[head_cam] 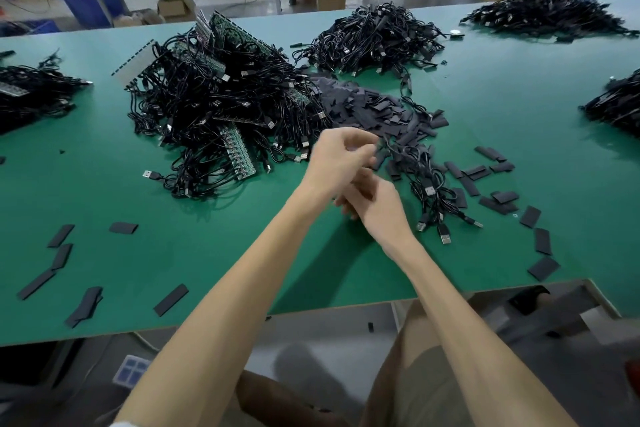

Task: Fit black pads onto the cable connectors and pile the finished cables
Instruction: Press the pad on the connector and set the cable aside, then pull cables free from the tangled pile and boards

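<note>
A: Hands?
B: Right hand [375, 210]: fingers curled, grasp hidden under the left wrist. Left hand [341, 158], just short of the pad heap [374, 107]: fingers curled, contents too blurred to tell.
A: Cables?
B: USB cable bunch [429, 191] at the heap's near edge; tangled cable pile [221, 107] left of it; second cable pile [377, 38] beyond.

2 hands [341, 156] [377, 208], 5 cable heaps [214, 104] [374, 38] [547, 14] [616, 104] [31, 94]
</note>
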Motion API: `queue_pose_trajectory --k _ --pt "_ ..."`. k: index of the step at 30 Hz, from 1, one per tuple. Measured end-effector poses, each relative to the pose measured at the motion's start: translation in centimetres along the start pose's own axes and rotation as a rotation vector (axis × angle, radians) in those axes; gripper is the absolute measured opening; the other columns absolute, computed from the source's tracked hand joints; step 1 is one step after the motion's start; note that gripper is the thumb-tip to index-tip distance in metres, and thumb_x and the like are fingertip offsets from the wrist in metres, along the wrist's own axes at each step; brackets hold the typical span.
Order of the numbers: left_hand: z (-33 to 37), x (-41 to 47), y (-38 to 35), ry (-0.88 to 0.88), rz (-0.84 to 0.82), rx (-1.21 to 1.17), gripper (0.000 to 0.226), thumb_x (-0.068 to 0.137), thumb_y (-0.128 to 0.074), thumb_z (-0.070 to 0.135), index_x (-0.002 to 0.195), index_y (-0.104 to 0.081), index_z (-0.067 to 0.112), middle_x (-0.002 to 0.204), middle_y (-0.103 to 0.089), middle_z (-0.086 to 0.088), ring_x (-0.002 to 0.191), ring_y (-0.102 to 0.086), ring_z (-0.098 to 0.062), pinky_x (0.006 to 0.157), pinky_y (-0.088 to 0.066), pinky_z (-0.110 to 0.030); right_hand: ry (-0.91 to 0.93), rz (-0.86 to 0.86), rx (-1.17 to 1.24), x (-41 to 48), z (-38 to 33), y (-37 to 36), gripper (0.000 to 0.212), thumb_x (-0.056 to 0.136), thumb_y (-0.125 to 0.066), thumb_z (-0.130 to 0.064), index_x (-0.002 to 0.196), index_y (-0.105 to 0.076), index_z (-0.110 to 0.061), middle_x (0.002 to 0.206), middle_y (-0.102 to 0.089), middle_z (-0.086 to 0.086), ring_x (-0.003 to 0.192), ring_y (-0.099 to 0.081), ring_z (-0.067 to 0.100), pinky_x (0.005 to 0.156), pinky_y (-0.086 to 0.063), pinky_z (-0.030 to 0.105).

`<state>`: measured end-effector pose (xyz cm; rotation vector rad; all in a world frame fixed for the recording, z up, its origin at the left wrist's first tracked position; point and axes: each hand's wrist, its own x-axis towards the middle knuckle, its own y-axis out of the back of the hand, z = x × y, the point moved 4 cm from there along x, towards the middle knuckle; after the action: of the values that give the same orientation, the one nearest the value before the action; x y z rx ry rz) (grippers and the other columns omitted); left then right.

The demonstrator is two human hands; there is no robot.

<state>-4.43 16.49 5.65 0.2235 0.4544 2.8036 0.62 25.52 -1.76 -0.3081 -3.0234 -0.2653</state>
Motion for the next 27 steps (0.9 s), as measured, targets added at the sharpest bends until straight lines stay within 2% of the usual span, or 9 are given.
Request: queue_pose_trajectory --k 4,5,7,9,12,17,21,24,27 --pt "-3.8 0.1 5.4 0.093 0.320 0.173 0.029 0.092 -0.057 0.000 0.116 -0.072 0.006 0.110 -0.072 -0.010 0.100 -0.068 -0.021 0.092 -0.056 -0.035 0.007 0.001 0.019 0.0 0.1 0.0 0.012 0.102 -0.058 -0.008 0.106 -0.070 -0.008 0.076 -0.076 0.004 0.062 -0.064 0.012 0.056 -0.049 0.023" --pt "-5.0 0.1 7.0 0.138 0.412 0.239 0.030 0.093 -0.056 0.001 0.119 -0.070 0.005 0.118 -0.068 -0.013 0.106 -0.064 -0.022 0.096 -0.052 -0.031 0.007 -0.004 0.014 0.0 0.2 0.0 0.013 0.102 -0.058 -0.009 0.107 -0.070 -0.009 0.077 -0.076 0.004 0.063 -0.064 0.011 0.057 -0.050 0.023" --pt "-7.1 -0.2 9.9 0.238 0.526 0.416 0.029 0.095 -0.057 0.008 0.124 -0.060 0.004 0.132 -0.051 -0.017 0.123 -0.047 -0.028 0.104 -0.044 -0.037 0.006 -0.009 -0.011 0.0 0.2 0.0 0.013 0.102 -0.058 -0.011 0.108 -0.070 -0.010 0.077 -0.076 0.002 0.064 -0.065 0.009 0.058 -0.050 0.022" --pt "-8.4 -0.5 11.6 0.315 0.527 0.641 0.034 0.098 -0.059 0.018 0.126 -0.050 0.002 0.137 -0.039 -0.022 0.128 -0.036 -0.037 0.106 -0.035 -0.046 0.007 -0.011 -0.029 0.0 0.2 0.0 0.013 0.103 -0.058 -0.012 0.108 -0.070 -0.011 0.078 -0.076 0.000 0.065 -0.065 0.009 0.058 -0.051 0.022" --pt "-9.5 -0.8 12.5 0.370 0.446 0.895 0.049 0.099 -0.062 0.033 0.128 -0.044 -0.002 0.141 -0.037 -0.026 0.130 -0.036 -0.043 0.110 -0.026 -0.051 0.008 -0.016 -0.032 -0.1 0.1 0.0 0.012 0.102 -0.059 -0.012 0.107 -0.070 -0.013 0.078 -0.076 0.000 0.065 -0.066 0.009 0.059 -0.051 0.022" --pt "-9.9 -0.6 12.3 0.257 0.409 1.005 0.048 0.100 -0.061 0.039 0.120 -0.048 -0.003 0.131 -0.043 -0.026 0.116 -0.046 -0.042 0.102 -0.034 -0.047 0.008 -0.014 -0.050 -0.2 0.0 0.0 0.011 0.102 -0.060 -0.012 0.106 -0.070 -0.013 0.078 -0.076 0.001 0.065 -0.066 0.010 0.059 -0.052 0.022" --pt "-10.1 -1.0 12.1 0.210 0.414 1.046 0.062 0.095 -0.063 0.054 0.118 -0.049 -0.002 0.120 -0.051 -0.024 0.105 -0.054 -0.041 0.096 -0.037 -0.047 0.001 -0.014 -0.052 -0.2 -0.1 0.0 0.011 0.102 -0.060 -0.012 0.106 -0.070 -0.013 0.078 -0.076 0.001 0.066 -0.066 0.010 0.059 -0.052 0.023" --pt "-9.8 -1.1 12.2 0.198 0.434 1.073 0.057 0.096 -0.065 0.047 0.122 -0.047 -0.001 0.120 -0.055 -0.023 0.106 -0.057 -0.040 0.096 -0.039 -0.047 -0.002 -0.013 -0.059 -0.1 -0.1 -0.1 0.011 0.102 -0.060 -0.012 0.106 -0.070 -0.012 0.077 -0.076 0.001 0.065 -0.066 0.009 0.059 -0.052 0.023" --pt "-9.5 -1.0 12.4 0.164 0.471 1.090 0.034 0.103 -0.057 0.028 0.121 -0.048 0.000 0.120 -0.058 -0.023 0.104 -0.060 -0.040 0.092 -0.040 -0.046 -0.009 -0.007 -0.045 -0.1 -0.1 -0.1 0.011 0.102 -0.060 -0.011 0.104 -0.071 -0.013 0.077 -0.076 0.002 0.065 -0.065 0.009 0.058 -0.050 0.022"
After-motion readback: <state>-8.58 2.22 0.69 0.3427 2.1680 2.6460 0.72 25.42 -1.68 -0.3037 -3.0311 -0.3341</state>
